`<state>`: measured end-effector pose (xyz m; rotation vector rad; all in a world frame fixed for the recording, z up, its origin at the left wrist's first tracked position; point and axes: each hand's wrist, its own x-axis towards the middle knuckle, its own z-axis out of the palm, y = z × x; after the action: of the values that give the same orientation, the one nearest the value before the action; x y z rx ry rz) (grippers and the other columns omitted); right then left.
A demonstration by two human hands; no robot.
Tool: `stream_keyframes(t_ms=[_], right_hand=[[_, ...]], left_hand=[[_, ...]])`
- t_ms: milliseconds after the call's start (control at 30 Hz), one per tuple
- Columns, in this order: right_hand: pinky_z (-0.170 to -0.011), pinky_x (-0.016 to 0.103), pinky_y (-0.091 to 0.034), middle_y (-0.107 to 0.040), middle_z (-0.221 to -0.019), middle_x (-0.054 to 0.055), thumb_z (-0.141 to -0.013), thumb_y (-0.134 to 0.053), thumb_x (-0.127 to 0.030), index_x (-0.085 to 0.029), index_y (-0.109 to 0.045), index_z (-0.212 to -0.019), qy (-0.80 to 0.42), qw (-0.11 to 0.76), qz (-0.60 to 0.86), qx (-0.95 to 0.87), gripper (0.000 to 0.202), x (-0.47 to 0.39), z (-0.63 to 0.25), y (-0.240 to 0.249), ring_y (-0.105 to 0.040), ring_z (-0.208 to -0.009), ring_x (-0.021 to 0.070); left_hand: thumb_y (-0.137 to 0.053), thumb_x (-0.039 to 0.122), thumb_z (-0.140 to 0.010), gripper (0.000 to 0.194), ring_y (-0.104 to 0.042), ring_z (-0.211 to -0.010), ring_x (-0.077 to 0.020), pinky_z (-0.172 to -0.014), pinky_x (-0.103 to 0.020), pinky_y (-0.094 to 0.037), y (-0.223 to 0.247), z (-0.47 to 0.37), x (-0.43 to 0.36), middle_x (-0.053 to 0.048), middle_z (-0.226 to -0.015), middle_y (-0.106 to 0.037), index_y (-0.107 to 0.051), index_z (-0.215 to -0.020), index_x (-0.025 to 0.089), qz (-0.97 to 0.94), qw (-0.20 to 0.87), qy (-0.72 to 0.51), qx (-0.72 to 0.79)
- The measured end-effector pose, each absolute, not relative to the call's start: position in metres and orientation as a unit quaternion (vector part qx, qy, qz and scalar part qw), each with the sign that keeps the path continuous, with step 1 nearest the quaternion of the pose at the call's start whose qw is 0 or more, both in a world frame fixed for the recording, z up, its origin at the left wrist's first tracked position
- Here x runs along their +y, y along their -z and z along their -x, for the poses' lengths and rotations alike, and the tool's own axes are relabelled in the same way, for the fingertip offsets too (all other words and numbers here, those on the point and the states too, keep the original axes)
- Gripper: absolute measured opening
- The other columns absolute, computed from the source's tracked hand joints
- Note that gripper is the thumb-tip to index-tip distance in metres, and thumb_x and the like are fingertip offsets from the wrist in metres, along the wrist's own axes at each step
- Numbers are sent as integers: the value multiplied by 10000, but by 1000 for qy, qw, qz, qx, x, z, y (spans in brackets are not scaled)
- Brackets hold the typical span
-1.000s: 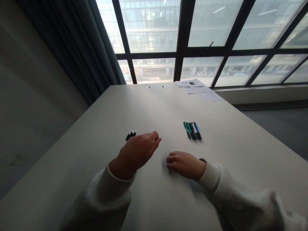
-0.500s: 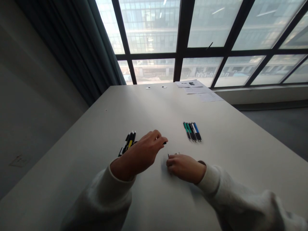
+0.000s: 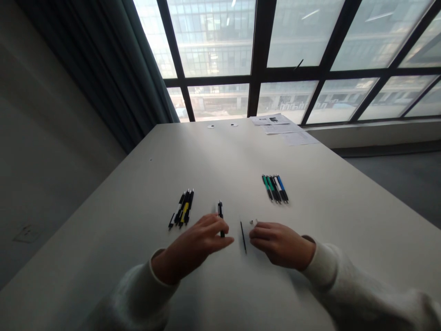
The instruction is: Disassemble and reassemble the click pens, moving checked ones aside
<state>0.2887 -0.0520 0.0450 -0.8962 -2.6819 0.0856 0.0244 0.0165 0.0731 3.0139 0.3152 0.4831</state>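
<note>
My left hand [image 3: 201, 239] is low over the table, thumb and index finger around a black pen [image 3: 221, 209]. Its clip end points away from me, and the fingers cover part of the barrel. A thin dark ink refill [image 3: 243, 236] lies on the table between my two hands. My right hand [image 3: 275, 241] rests right of the refill, fingertips together and low on the table. Small pale parts [image 3: 253, 222] show just beyond those fingertips, too small to name. Whatever the right fingers hold is hidden.
Several black pens [image 3: 182, 209], one with a yellow grip, lie in a group at left. Another row of pens [image 3: 275, 188], green, black, white and blue, lies at right. Papers [image 3: 285, 128] and two white pieces [image 3: 234, 125] are at the table's far edge by the window.
My left hand has come down and left, and the black pen now shows under it. My right hand has shifted right, leaving the refill in plain view on the table.
</note>
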Motion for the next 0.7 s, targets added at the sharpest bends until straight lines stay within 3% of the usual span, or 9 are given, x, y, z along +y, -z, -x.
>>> stream_keyframes(t_ms=[133,233,700], right_hand=[[-697,338,-551,-682,-942,136,-924,-428,-60,-148,-637,-1044,-37,309,343,-886,257,-62,-319,-23,-614,-839,209],[-717,343,-571,-691,-938,120,-903,-483,-78,-179,-640,-1061,-42,369,388,-844,245,-62,-333,-12,-648,-847,203],[-722,302,-558,-723,-847,80,-833,-553,-86,-168,-706,-872,-110,401,493,-764,178,-57,-334,-8,-678,-769,178]], left_hand=[[-537,136,-950,156,-602,-930,-169,-945,-384,-530,-46,-26,-5,-57,-927,-643,-656,-1042,179,-980,19,-186,62],[-540,141,-952,151,-617,-943,-183,-861,-343,-566,-33,-29,-13,-69,-920,-646,-656,-1046,164,-978,21,-197,59],[-429,75,-972,337,-597,-1089,-205,-938,-340,-566,-14,-23,-15,-124,-1081,-635,-566,-1274,135,-979,54,-169,96]])
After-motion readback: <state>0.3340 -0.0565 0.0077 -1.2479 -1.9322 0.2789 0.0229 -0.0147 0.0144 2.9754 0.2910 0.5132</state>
